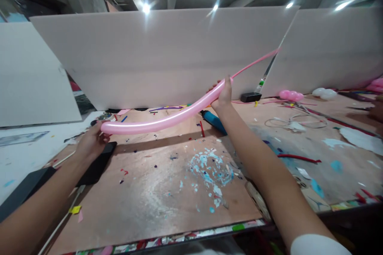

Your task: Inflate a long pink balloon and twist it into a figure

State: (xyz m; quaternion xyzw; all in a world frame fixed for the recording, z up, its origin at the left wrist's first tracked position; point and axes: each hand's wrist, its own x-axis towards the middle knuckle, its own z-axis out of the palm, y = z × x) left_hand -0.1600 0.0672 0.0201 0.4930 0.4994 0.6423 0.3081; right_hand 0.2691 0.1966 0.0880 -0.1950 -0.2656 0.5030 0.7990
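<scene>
A long pink modelling balloon stretches between my hands above the table, its inflated part bending upward to the right. At its left end, my left hand pinches the tip between thumb and fingers. My right hand is wrapped round the balloon near where the inflated part stops. Beyond that hand a thin uninflated tail sticks out up and to the right. Beneath my right wrist lies a blue balloon pump, partly hidden. Under my left hand is a black phone.
White boards stand behind the worktable, which is strewn with balloon scraps and blue paint flecks. Pink balloons, white balloons and a coiled cable lie at the right. Another person's hand shows at the right edge.
</scene>
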